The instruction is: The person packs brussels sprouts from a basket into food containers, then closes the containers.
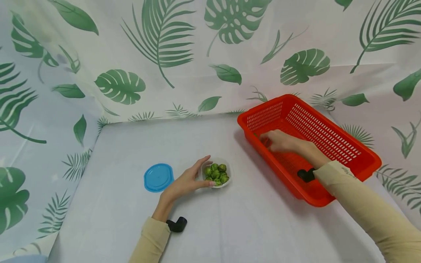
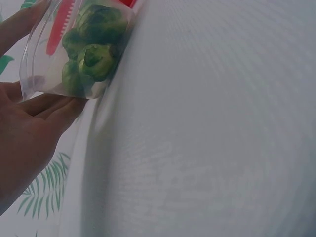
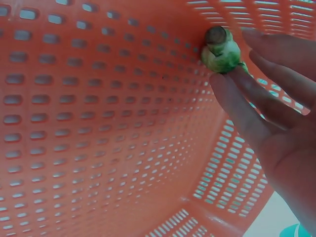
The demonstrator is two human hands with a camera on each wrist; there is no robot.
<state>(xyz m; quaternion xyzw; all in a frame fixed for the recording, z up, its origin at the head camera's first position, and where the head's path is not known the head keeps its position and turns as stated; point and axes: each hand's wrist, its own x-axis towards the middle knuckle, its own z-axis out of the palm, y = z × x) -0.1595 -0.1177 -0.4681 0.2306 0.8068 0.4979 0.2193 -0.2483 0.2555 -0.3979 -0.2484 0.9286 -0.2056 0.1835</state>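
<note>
My left hand point(image 1: 189, 179) grips a small clear plastic container point(image 2: 39, 74), thumb on the near side and fingers around the far side. Several green Brussels sprouts point(image 1: 216, 173) fill it, and it stands upright on the table. Inside the red basket, my right hand point(image 1: 281, 141) reaches down near the left wall. In the right wrist view, its fairly straight fingertips touch a single Brussels sprout point(image 3: 220, 51) in the basket's corner, with a gap between the sprout and the uppermost digit. The basket's rim largely hides that sprout in the head view.
A blue lid point(image 1: 158, 178) lies flat on the white table point(image 1: 194, 233), left of the container. The long red basket point(image 1: 356, 162) with slotted walls stands at the right. A leaf-patterned sheet point(image 1: 184, 95) hangs behind the table and along its sides.
</note>
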